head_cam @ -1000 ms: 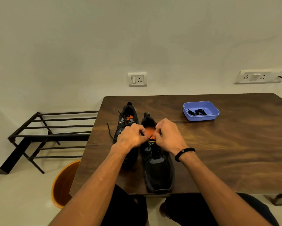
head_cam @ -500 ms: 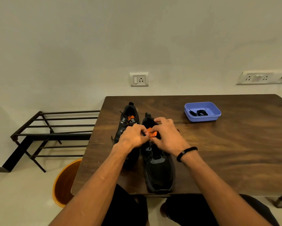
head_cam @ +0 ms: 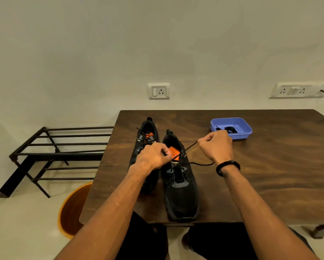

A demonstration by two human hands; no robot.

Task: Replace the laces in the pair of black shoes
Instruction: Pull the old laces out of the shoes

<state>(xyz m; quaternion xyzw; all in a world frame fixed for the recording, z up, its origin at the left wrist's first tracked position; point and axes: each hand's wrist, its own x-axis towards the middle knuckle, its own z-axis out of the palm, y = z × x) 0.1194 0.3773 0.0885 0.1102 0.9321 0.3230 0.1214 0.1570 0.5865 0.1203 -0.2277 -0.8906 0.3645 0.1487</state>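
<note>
Near the front edge of the desk (head_cam: 270, 184), toward its left side, the right-hand shoe (head_cam: 180, 184) lies with its toe at the front edge and its heel toward the wall. Its lace (head_cam: 190, 147) runs taut from the top eyelets up to the right hand (head_cam: 216, 145), whose fingers are curled round the lace end. A second strand of the lace lies slack on the desk toward the right wrist. The left hand (head_cam: 153, 156) pinches the shoe at the orange tongue (head_cam: 174, 152), apparently bracing it. The second shoe (head_cam: 146, 139) stands just beside it on the left, still laced, partly hidden by the left hand.

The step in hand appears to be unlacing the first shoe. The next move calls for a steady pull through each eyelet in turn while the left hand holds the shoe down.

Toward the back edge, a blue tray (head_cam: 245, 128) holds dark coiled laces (head_cam: 229, 129), probably the replacements. Off the left edge stand a metal rack (head_cam: 63, 154) and an orange bucket (head_cam: 71, 211).
</note>
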